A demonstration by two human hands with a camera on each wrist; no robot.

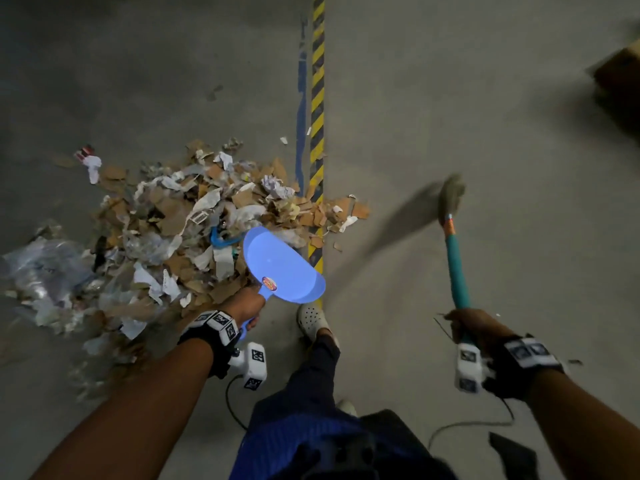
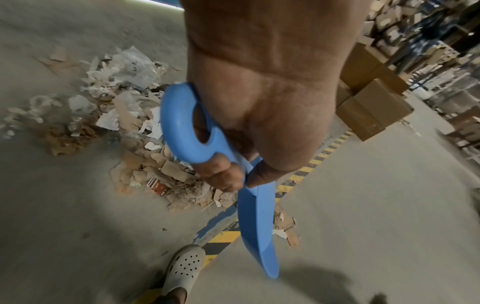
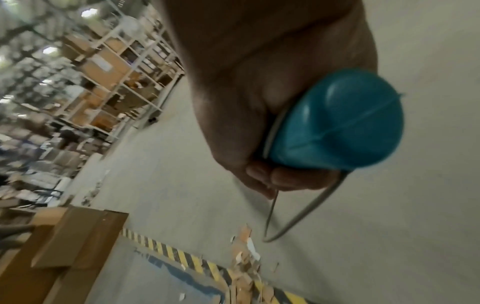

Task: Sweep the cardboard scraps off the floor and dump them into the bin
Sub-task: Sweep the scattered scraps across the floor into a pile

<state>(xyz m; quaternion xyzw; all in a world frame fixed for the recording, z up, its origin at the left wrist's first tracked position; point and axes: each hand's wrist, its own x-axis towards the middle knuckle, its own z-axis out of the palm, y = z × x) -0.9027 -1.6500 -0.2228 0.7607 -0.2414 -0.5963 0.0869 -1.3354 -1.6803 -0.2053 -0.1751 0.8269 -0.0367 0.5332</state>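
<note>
The concrete floor (image 1: 485, 98) spreads under everything, crossed by a yellow-and-black striped line (image 1: 318, 81) that runs straight ahead between the two hands. On the racks (image 3: 98, 67) seen in the right wrist view, brown boxes fill the shelves, and more cardboard boxes (image 2: 374, 111) stand on the floor beyond the left hand in the left wrist view.

The heap of cardboard scraps (image 1: 180, 220), mixed with torn white paper and clear plastic film, lies on the floor ahead and to the outer side of the left hand (image 1: 244, 304), its near edge reaching the striped line and spilling a little past it. The blue dustpan (image 1: 280, 265) sticks forward from that hand, its front rim over the heap's near edge; whether it touches the floor I cannot tell. The left hand's fingers are curled round the pan's looped handle.

The broom (image 1: 453, 244), with a teal handle and blurred pale bristles, points forward from the right hand (image 1: 474, 327), well to the right of the heap. That hand is wrapped tightly round the handle's end. A white clog (image 1: 311, 320) stands just inside the left hand.
</note>
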